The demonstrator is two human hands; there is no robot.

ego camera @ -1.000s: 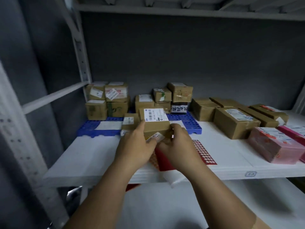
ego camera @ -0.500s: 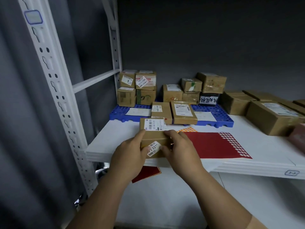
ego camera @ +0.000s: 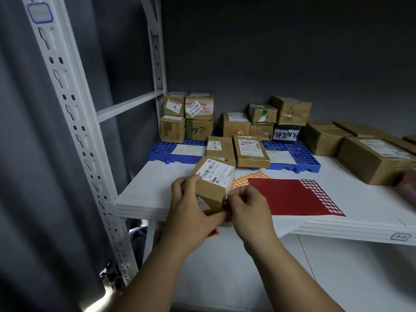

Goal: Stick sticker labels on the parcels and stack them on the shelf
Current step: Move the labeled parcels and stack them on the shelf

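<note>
Brown cardboard fills the grasp: the left hand (ego camera: 191, 210) curls its fingers (ego camera: 180, 188) round the parcel (ego camera: 213, 183), thumb beneath, while the right hand (ego camera: 247, 208) pinches at its near right corner. The parcel tilts above the shelf (ego camera: 146, 190) edge. The red sheet (ego camera: 290, 197) lies at 3 o'clock; the blue tray (ego camera: 162, 152) with stacked boxes (ego camera: 186, 118) sits at 12.

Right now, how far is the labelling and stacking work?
Done: labelled parcels stand stacked at the back left. In hand: the left hand grips a small parcel at the shelf edge, the right hand at its side. Left: shelving it, then possibly the parcels at the right.
</note>
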